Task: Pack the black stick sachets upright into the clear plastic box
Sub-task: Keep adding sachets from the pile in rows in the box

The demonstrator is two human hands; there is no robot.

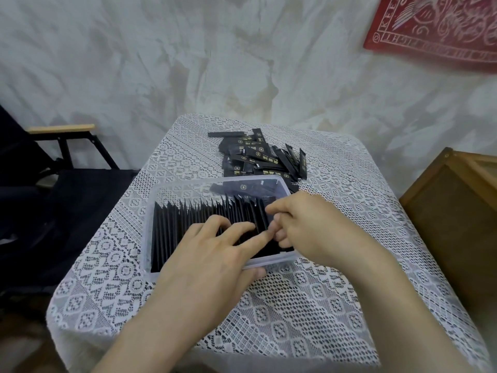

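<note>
As you work at the lace-covered surface (295,319), a dark folding chair (80,200) stands well to the left of the clear plastic box (149,238). Inside the box, the upright sachets (183,219) form a packed row running from its left wall toward its right end. Your left hand (207,254) lies on their tops, its grip apart, fingers spread flat and the thumb outside the box's near wall. Just beyond the box's far wall, loose sachets (258,157) lie in a heap. Your right hand (306,227) sits at the box's right end, fingers curled against the last sachets; you cannot tell whether that grip is clamped on one. A wooden cabinet (457,211) stands right of the box.
</note>
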